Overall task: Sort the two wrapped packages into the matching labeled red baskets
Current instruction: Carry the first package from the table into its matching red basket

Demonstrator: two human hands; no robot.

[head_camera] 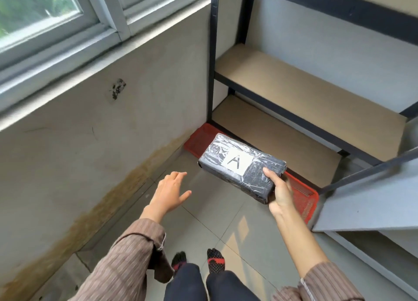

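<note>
A black plastic-wrapped package (239, 165) with a white label marked "A" is held in the air by my right hand (279, 191), which grips its near right end. Below and behind it, a red mesh basket (303, 195) lies on the floor along the foot of the shelving. Another red basket end (199, 138) shows at the wall corner; the package hides the stretch between, so I cannot tell whether they are one basket or two. No basket label is visible. My left hand (170, 192) hovers to the left of the package, fingers spread, holding nothing.
A black metal rack with tan shelf boards (305, 90) stands at the right, over the baskets. A grey shelf edge (371, 201) juts out at the near right. A stained wall (90, 142) under a window closes the left. Tiled floor (217, 217) lies ahead of my feet.
</note>
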